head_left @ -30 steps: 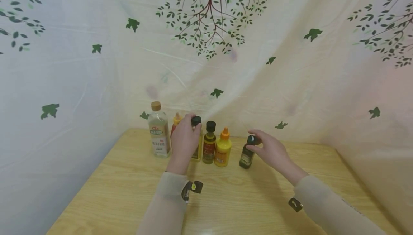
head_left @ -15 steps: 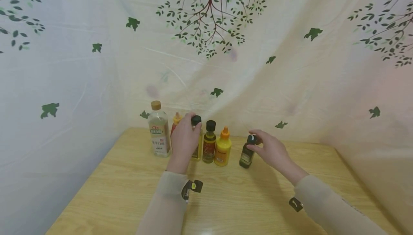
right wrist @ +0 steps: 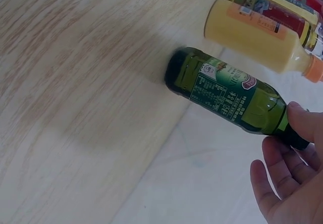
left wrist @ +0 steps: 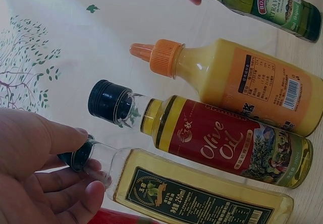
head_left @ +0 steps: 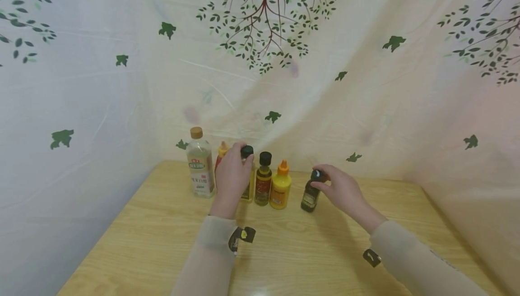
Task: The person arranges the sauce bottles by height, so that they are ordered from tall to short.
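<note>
My left hand [head_left: 232, 178] pinches the dark cap of a square clear oil bottle [left wrist: 202, 188] with a dark label, which stands in the row. Thumb and fingers of my right hand [head_left: 341, 188] grip the black cap of a green olive oil bottle [head_left: 310, 196], apart from the row on the right. That bottle [right wrist: 227, 90] leans slightly in the head view, its base right at the tabletop. Between the hands stand a red-labelled olive oil bottle [head_left: 263, 187] and a yellow squeeze bottle [head_left: 280, 191] with an orange nozzle.
At the row's left end is a tall clear bottle [head_left: 201, 169] with a brown cap. Beside it a red squeeze bottle [head_left: 218, 160] is mostly hidden behind my left hand. The wooden table [head_left: 162, 242] meets a leaf-printed cloth [head_left: 317, 106] behind the bottles.
</note>
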Available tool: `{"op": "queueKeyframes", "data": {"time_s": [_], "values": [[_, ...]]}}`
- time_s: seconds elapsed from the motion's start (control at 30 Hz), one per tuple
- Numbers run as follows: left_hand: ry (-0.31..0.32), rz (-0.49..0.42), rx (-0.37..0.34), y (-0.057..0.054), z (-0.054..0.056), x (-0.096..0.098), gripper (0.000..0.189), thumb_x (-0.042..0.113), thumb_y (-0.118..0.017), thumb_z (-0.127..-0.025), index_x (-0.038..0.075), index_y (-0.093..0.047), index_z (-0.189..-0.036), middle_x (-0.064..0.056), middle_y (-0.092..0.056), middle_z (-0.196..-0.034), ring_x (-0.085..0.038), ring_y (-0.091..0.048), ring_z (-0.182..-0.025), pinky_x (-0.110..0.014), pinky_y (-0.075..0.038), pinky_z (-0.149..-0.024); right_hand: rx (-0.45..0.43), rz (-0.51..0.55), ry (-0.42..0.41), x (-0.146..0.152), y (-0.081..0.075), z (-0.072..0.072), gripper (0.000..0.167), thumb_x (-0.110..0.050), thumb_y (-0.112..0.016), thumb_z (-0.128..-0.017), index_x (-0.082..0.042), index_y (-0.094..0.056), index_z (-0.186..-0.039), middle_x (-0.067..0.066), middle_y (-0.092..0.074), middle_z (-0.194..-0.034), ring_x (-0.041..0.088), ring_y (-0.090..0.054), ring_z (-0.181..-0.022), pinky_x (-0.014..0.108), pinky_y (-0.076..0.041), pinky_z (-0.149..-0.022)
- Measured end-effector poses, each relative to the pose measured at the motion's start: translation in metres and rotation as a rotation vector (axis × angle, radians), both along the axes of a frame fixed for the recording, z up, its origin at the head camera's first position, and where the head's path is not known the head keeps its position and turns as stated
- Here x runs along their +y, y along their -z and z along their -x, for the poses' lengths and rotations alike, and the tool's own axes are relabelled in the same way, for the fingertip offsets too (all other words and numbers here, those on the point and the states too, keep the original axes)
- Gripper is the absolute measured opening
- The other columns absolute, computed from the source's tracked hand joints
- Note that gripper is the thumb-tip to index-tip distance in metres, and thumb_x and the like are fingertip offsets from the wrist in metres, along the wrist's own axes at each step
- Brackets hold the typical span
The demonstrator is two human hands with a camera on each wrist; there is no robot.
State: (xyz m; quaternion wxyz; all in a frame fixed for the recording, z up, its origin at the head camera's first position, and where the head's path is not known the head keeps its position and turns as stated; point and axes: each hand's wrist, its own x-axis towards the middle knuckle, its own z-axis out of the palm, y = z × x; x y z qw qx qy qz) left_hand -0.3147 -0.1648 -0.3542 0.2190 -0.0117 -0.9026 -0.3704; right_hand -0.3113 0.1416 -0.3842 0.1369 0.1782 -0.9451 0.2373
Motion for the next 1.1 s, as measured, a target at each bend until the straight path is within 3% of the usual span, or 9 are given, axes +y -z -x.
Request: {"op": "queueKeyframes", "data": {"time_s": [0.37, 1.1], "values": [[0.004, -0.004, -0.004, -0.002, -0.002, -0.001, 0.047, 0.027, -0.073, -0.11, 0.007, -0.062, -0.15, -0.016, -0.072, -0.141, -0.037, -0.073, -0.12, -0.056, -0.06, -0.099, 0.015, 0.019, -0.013, -0.014, -0.009, 0.002, 0.047, -0.022, -0.08, -0.104, -0.004, -0.066, -0.146, 0.01, -0.077, -0.119, 0.041, -0.072, -0.117, 0.065, -0.057, -0.099], [0.003, -0.006, 0.001, 0.0, -0.001, 0.001, 0.047, 0.027, -0.074, -0.109, 0.007, -0.062, -0.15, -0.015, -0.073, -0.14, -0.036, -0.074, -0.118, -0.056, -0.06, -0.098, -0.005, -0.007, -0.038, -0.027, -0.001, 0.007, 0.045, -0.022, -0.082, -0.103, -0.005, -0.069, -0.142, 0.01, -0.077, -0.121, 0.031, -0.074, -0.108, 0.059, -0.059, -0.095]]}}
